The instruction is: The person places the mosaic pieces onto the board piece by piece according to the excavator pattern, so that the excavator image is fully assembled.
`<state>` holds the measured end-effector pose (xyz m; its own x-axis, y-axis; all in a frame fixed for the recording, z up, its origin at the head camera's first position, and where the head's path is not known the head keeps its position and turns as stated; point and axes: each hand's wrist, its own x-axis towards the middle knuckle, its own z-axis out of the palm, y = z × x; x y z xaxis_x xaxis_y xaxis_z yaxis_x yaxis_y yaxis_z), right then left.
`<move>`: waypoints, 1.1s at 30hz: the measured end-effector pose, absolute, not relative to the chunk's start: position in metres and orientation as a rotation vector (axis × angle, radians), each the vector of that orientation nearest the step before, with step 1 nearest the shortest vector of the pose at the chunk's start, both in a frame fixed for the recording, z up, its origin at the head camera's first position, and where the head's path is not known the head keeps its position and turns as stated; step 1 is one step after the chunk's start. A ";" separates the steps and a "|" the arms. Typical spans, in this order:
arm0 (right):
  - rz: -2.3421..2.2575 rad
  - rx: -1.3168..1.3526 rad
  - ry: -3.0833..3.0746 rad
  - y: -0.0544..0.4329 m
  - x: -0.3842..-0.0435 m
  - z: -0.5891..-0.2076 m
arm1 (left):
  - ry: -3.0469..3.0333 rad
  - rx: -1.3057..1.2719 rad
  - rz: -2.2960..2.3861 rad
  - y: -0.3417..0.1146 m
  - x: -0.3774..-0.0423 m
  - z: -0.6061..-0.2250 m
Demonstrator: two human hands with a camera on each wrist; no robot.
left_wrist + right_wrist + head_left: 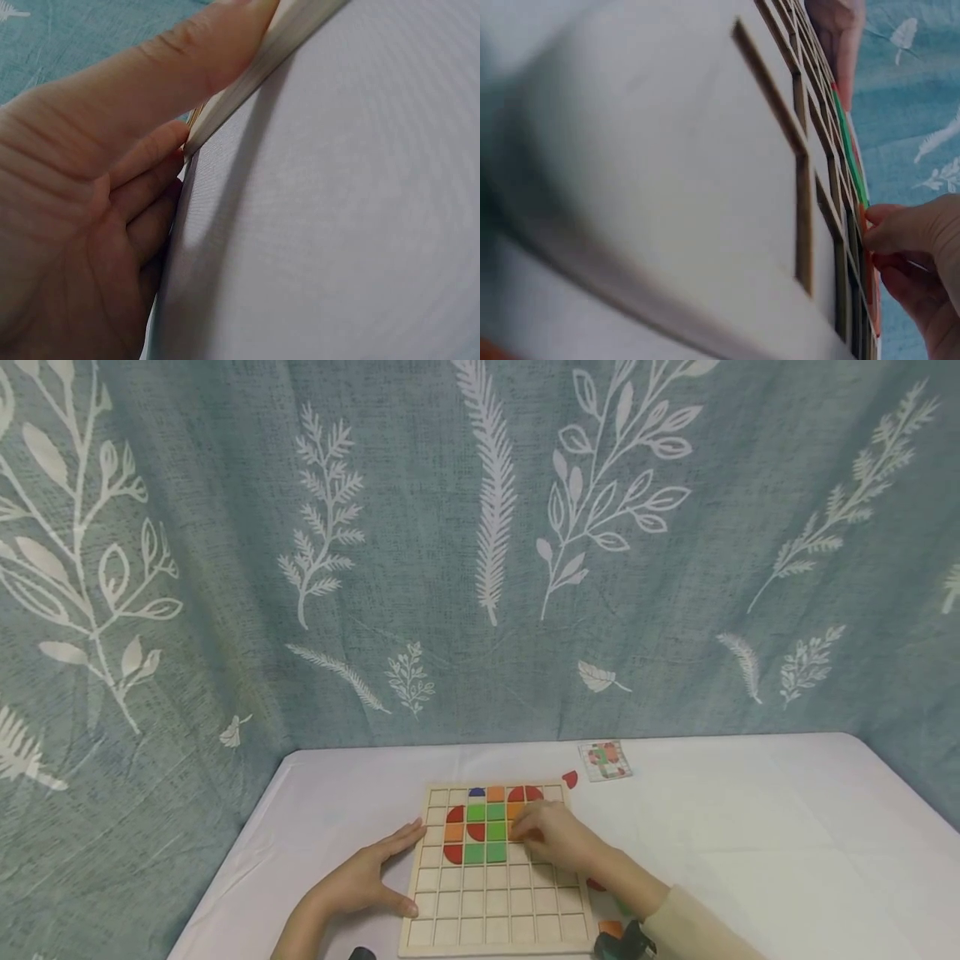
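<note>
I have the gridded wooden board (473, 905) between both hands; the left hand (363, 878), thumb spread from its fingers, touches the edge. The right hand (558, 837) pinches an orange square tile (512, 832) beside green tiles (496, 832).

a grey-teal curtain (420, 568) hangs in soft folds behind the surface (757, 843), printed with white leafy branches (78, 527), a tall feathery frond (492, 485) and a small leaf (596, 675). the surface is white, its far corners rounded, with faint creases on the right.
</note>
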<state>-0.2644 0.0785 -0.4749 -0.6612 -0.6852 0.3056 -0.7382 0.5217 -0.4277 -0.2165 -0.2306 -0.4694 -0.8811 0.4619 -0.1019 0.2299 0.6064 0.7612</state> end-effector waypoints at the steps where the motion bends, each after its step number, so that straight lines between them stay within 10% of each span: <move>1: 0.847 1.238 -2.648 0.079 -0.264 -0.476 | 2.548 0.564 1.147 -0.231 -0.216 -0.469; 33: 1.212 1.057 -2.837 0.170 -0.214 -0.479 | 2.572 0.574 1.145 -0.230 -0.216 -0.473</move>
